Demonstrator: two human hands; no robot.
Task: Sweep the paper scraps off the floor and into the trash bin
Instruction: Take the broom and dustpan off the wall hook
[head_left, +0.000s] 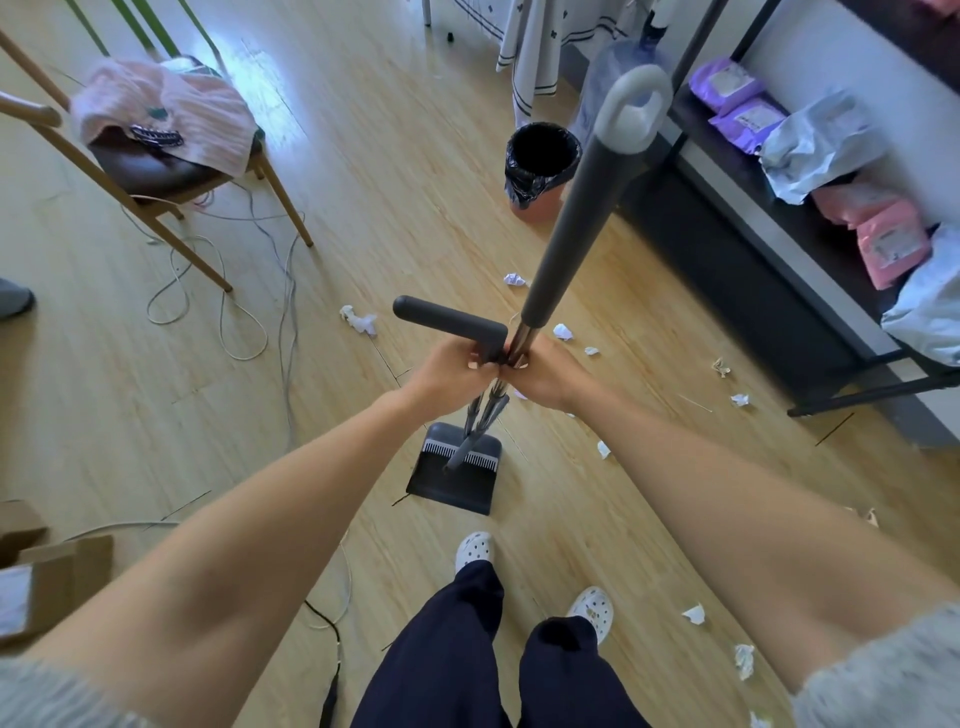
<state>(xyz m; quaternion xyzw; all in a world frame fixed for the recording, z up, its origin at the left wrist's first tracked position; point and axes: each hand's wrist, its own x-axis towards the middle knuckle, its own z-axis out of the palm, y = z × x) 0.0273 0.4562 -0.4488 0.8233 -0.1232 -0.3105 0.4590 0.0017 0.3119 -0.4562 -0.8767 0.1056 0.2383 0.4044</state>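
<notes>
Bright daylight, perhaps slight edge distortion.

White paper scraps (564, 331) lay crumpled on the floor, mostly to the right of the dark dustpan (447, 483). The grey broom (571, 208) stood upright against the dustpan's handle. The black-bagged trash bin (535, 182) stood open well beyond the dustpan.

Dustpan (452, 483) sits on the floor just ahead of your shoes (474, 552), with the broom (566, 218) rising up from it. Beyond the dustpan, a little to the right, stands the trash bin (540, 166). The chair (171, 171) is away to its far left, over cables (223, 312). Paper scraps (563, 331) lie beyond and right of the dustpan, the shelf rack (717, 260) further right again.
</notes>
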